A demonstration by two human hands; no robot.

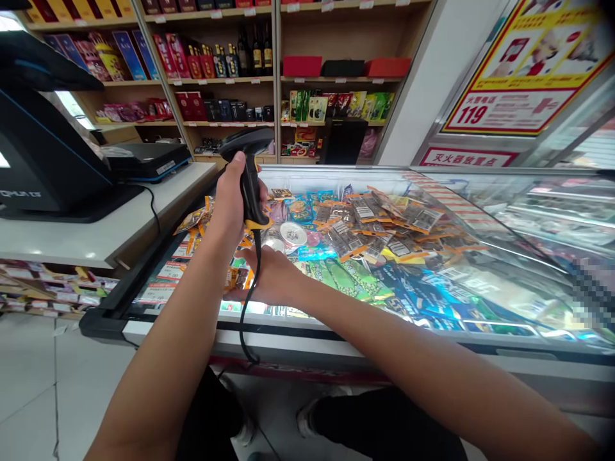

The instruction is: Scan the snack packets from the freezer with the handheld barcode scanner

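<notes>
A black barcode scanner with yellow trim (250,192) is raised over the left end of the display freezer. My left hand (233,192) is closed around its handle, thumb on top. From the grip's base a black cable (250,301) hangs past my right wrist and down over the freezer's front edge. Lower down, my right hand (273,275) reaches in among the goods, its fingers closed around an orange packet (246,279) that they partly cover. White round tubs (293,234) lie just beyond it, and green packets (346,278) are to its right.
The freezer's frame (307,334) runs across in front of me. Brown packets with orange edges (379,221) pile up toward the right, beside sloping glass. At left, a counter (168,198) bears a black checkout terminal (43,141) and a scale (148,160). Stocked shelves (225,80) stand behind.
</notes>
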